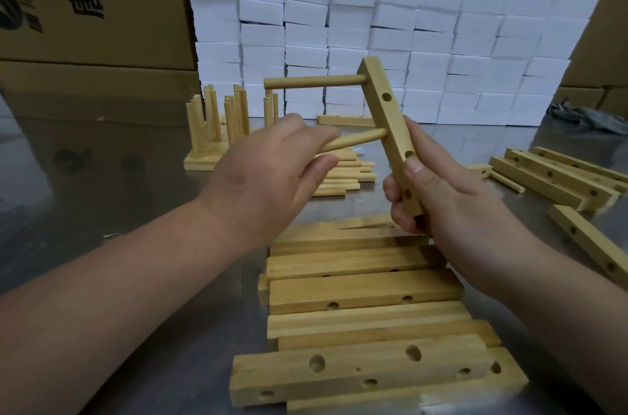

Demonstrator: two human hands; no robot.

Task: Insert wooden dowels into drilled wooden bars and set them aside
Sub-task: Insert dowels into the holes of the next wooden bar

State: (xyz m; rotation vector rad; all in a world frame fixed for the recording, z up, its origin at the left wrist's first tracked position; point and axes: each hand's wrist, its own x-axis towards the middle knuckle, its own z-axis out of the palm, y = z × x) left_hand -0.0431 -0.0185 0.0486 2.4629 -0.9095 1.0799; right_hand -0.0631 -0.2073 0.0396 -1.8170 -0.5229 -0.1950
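My right hand (445, 190) grips the lower end of a drilled wooden bar (384, 108), held nearly upright above the table. One dowel (316, 81) sticks out to the left from the bar's top hole. My left hand (272, 173) pinches a second dowel (353, 141) whose tip sits at a hole midway down the bar. Several open holes show on the bar's face. Loose dowels (343, 173) lie in a pile behind my left hand.
A stack of drilled bars (360, 292) lies on the steel table in front of me, and more bars (557, 176) lie at the right. Finished bars with upright dowels (217, 129) stand at the back left. White foam blocks (390, 23) and cardboard boxes (91, 0) line the back.
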